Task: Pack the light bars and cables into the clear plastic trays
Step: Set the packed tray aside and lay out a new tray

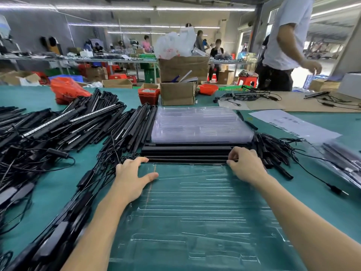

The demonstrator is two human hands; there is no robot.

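Two hands at the far edge of an empty clear tray [195, 212] lying flat on the green mat [322, 182]. Left hand [132, 177]: fingers spread and relaxed, palm down on the tray's far-left corner, thumb on the plastic, holding nothing. Right hand [246, 165]: fingers curled at the far-right corner, looks like a pinch on the nearest bar's end, but can't tell for sure, knuckles hide it.

Row of black light bars [185, 153] sits crosswise just beyond the tray rim, touching it; stack of spare trays [201, 124] behind that. Loose bars + cables [58, 130] piled left.

Step, I'd say: pull the nearest bar into the tray. Tips: keep L pinning the tray so it doesn't skate, lift the bar level w/ both ends, drop it into the far slot first, check the cable isn't under the bar before pressing.
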